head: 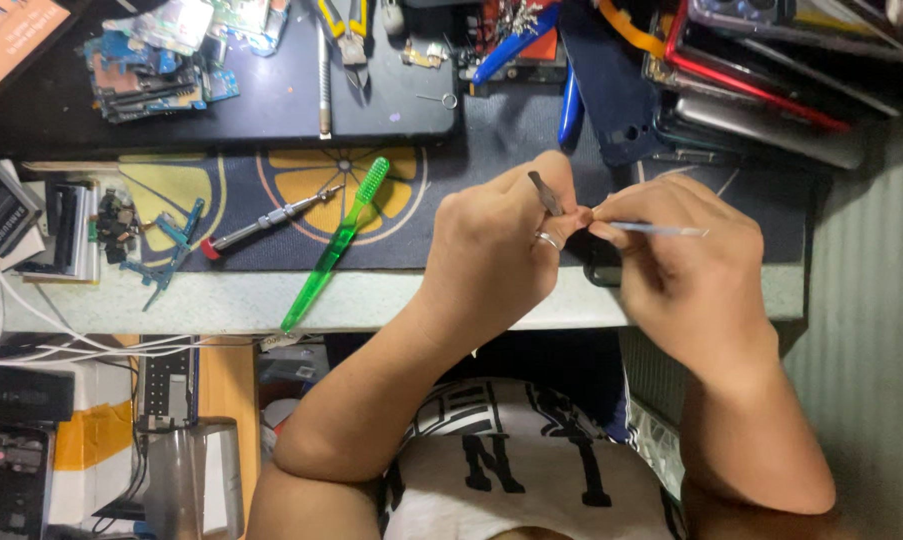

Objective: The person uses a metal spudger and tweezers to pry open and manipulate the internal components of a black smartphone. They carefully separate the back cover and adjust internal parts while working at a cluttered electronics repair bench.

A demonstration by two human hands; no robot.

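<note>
Over the dark mat with its orange fruit slice picture, two bare hands meet near the mat's right part. One left hand is curled shut, and its fingers pinch one small flat metal tool that sticks up and to the left. One ring sits on a finger of that hand. One right hand is beside it, touching it at the fingertips. This hand pinches one thin pale blue stick tool that points out to the right, away from the left hand. Between the fingertips is something very small, too small to tell what it is. One dark phone peeks out under the hands at the front edge of the mat.

On the mat's left half lie one green toothbrush, slanted, and just beside it one screwdriver with a red end. Left of the mat's fruit picture lies one small blue tweezer-like tool. Behind the mat, at its far left, sits one heap of blue circuit boards. Behind the mat's right end is one pile of phones and phone backs. Two blue tool handles lie behind the mat's middle. White cables run off past the mat's left end.
</note>
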